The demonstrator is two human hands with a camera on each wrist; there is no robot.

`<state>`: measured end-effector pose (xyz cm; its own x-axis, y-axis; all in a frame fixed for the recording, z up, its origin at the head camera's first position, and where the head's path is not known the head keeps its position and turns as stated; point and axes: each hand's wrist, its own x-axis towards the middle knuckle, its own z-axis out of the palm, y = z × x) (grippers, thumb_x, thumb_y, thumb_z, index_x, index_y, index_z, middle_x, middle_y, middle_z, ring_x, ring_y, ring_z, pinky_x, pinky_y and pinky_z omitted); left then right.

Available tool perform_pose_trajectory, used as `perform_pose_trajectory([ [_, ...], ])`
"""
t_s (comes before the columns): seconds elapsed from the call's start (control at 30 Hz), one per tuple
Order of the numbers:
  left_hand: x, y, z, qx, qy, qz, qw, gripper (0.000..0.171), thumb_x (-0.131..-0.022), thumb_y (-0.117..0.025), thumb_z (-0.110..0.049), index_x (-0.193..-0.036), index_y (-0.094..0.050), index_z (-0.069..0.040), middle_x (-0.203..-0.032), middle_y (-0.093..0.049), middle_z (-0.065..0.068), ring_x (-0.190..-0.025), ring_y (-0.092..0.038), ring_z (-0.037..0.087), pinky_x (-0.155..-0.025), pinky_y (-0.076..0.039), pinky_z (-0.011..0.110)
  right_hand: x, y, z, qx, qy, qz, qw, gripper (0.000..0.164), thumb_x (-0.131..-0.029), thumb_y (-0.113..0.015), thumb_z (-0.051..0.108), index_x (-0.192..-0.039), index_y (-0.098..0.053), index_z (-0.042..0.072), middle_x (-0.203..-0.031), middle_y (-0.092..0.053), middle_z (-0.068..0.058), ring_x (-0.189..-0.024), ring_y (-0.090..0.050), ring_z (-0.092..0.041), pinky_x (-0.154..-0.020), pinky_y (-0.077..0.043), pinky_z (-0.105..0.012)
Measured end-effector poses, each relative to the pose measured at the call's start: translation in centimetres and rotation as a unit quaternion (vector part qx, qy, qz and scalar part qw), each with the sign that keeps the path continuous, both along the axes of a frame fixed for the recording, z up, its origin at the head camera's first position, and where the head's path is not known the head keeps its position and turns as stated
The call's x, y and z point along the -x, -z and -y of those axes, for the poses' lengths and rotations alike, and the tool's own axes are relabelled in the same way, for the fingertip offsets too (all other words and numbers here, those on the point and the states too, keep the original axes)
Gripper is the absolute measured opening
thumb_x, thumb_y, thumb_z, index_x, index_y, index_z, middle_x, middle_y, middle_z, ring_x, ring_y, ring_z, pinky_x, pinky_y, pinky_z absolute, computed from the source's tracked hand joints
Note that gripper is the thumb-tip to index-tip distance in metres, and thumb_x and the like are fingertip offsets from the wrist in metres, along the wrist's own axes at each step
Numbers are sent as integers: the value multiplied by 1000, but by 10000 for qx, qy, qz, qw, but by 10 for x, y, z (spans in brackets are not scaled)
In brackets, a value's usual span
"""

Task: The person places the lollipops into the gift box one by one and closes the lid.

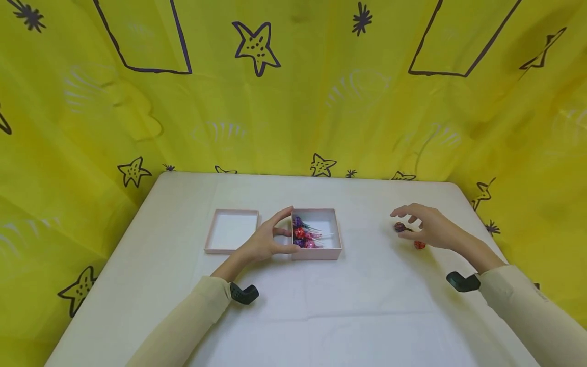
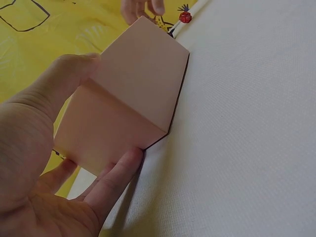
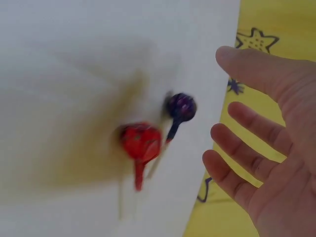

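Note:
An open pink box [image 1: 317, 254] stands near the middle of the table, with several wrapped lollipops [image 1: 304, 235] inside, heads toward its left wall. My left hand [image 1: 265, 243] grips the box at its left end, thumb against the front wall and fingers along the left and far sides. To the right, my right hand [image 1: 430, 228] hovers with spread, slightly bent fingers and holds nothing. Near it on the table lie a dark purple lollipop [image 3: 182, 106] and a red lollipop [image 3: 141, 141], both apart from the fingers in the right wrist view.
A shallow pink lid [image 1: 231, 229] with a white inside lies left of the box. White cloth covers the table [image 1: 348, 316]. Yellow curtain [image 1: 293, 102] with star drawings hangs behind it and at both sides.

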<state>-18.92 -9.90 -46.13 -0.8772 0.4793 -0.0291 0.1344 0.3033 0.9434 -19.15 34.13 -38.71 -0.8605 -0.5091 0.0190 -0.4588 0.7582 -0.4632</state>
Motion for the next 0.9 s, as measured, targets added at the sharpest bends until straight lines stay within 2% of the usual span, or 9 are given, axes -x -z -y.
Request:
perform_pose_trajectory([
  [0.17, 1, 0, 0, -27, 38, 7, 10000, 105, -83, -89, -19, -165, -24, -23, -168, -26, 3, -123, -62, 31, -87, -58, 38, -11, 9, -19, -97, 189, 72, 9997, 46, -86, -84, 11, -128, -66, 8, -121, -67, -16, -100, -64, -32, -76, -56, -41],
  [0.4, 1, 0, 1, -88, 49, 41, 9999, 105, -82, -89, -17, -165, -24, -22, -169, -25, 3, -123, -62, 31, -82, -57, 34, -20, 28, -40, -45, -5, -541, 9985, 46, -79, -88, 6, -121, -68, 5, -105, -70, -9, -85, -64, -25, -66, -52, -31],
  [0.77, 1, 1, 1, -114, 78, 62, 9999, 105, -83, -88, -18, -165, -23, -22, -169, -24, 1, -124, -61, 30, -93, -55, 40, -26, 41, -50, -115, 112, -788, 9968, 35, -78, -87, 2, -109, -73, 6, -96, -70, 2, -81, -63, -16, -68, -54, -33],
  [0.9, 1, 1, 1, -109, 91, 40, 9999, 105, -83, -88, -18, -165, -23, -22, -169, -24, 1, -124, -61, 30, -94, -55, 41, -27, 41, -50, -206, 265, -564, 9978, 31, -79, -86, 2, -107, -74, 7, -95, -70, 4, -82, -63, -15, -71, -54, -34],
])
